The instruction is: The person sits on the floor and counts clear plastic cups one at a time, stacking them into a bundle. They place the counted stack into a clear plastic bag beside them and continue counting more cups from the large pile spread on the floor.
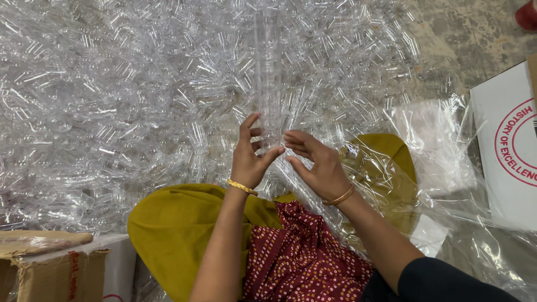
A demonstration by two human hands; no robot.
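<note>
Floor: grey concrete (475,33), bare at upper right, elsewhere buried under a wide heap of clear plastic pieces (112,100).
Heap: small see-through tubes and cups, piled loose, reaching from the left edge to past the middle.
Stack: tall upright column of clear plastic cups (267,72), nested one in another, rising from between the two hands toward the top edge.
Left hand (248,159): fingers curled around the lower end of the stack, thumb pressed at its base; gold bangle (241,187) on the wrist.
Right hand (316,165): fingers bent, tips touching the foot of the stack from the other side, gripping it lightly; second gold bangle (338,197) on the wrist.
Lap: mustard yellow cloth (173,229) and dark red dotted fabric (302,257), just below the hands.
Plastic sheet (436,151): clear, crinkled, spread over the right knee and the floor at right.
Boxes: white carton with a red round mark (506,145) at right edge; brown cardboard box (56,268) at lower left.
Corner: red object (527,14) at top right, too cropped to tell.
</note>
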